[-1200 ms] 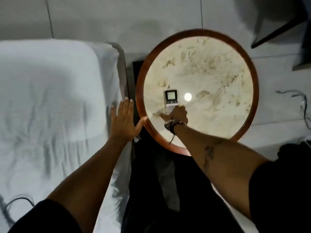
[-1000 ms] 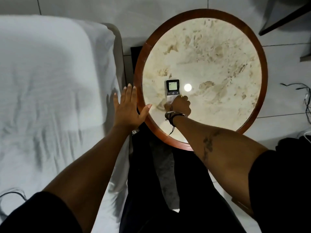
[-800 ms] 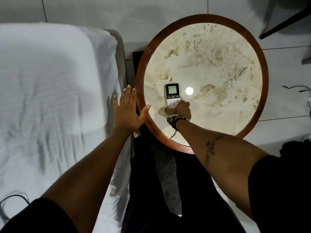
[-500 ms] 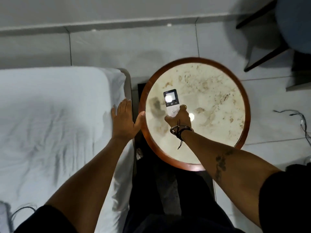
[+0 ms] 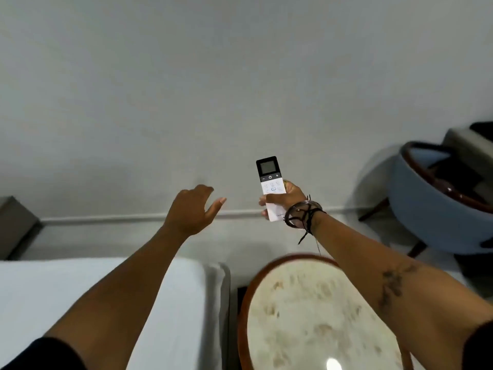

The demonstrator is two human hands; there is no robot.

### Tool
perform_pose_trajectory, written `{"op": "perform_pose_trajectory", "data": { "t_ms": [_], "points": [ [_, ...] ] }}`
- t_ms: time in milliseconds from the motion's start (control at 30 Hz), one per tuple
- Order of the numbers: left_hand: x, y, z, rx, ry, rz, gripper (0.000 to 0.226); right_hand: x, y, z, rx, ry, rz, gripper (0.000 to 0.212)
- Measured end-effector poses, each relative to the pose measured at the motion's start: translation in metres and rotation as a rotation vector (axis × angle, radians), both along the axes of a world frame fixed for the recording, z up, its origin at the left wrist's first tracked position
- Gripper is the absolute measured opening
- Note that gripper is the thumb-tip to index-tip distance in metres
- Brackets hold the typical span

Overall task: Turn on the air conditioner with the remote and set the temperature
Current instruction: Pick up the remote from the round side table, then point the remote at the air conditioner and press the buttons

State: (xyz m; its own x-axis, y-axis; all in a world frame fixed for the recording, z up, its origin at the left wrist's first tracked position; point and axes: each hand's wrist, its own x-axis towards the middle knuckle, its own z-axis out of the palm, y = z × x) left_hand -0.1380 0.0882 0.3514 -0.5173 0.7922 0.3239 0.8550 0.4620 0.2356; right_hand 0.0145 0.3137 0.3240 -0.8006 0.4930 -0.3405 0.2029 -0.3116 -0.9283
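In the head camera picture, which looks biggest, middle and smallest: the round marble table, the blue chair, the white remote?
1. Round marble-topped table, though it is nearest the camera.
2. Blue tub chair, partly cut off.
3. White remote with dark screen, held in the right hand.

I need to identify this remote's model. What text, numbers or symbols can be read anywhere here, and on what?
White remote with black top, in the right hand: "−", power symbol, "+" below its screen.
Screen digits: too blurred.
White button icons: too small.
Print near its bottom edge: unreadable.
Nothing else carries text.
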Motion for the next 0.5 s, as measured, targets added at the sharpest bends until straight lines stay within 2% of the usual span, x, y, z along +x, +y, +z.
{"op": "perform_pose_trajectory", "data": {
  "t_ms": [133,267,500],
  "points": [
    [-0.026,0.008,0.099,0.085,0.159,-0.027,0.071,-0.032,0.014,0.111,0.064,0.166,0.087,0.043],
    [-0.049,0.012,0.194,0.178,0.324,-0.006,0.067,-0.055,0.018,0.208,0.128,0.287,0.126,0.046],
    [-0.068,0.003,0.356,0.264,0.606,0.044,0.068,-0.083,0.010,0.359,0.192,0.401,0.096,0.025]
  ]
}}
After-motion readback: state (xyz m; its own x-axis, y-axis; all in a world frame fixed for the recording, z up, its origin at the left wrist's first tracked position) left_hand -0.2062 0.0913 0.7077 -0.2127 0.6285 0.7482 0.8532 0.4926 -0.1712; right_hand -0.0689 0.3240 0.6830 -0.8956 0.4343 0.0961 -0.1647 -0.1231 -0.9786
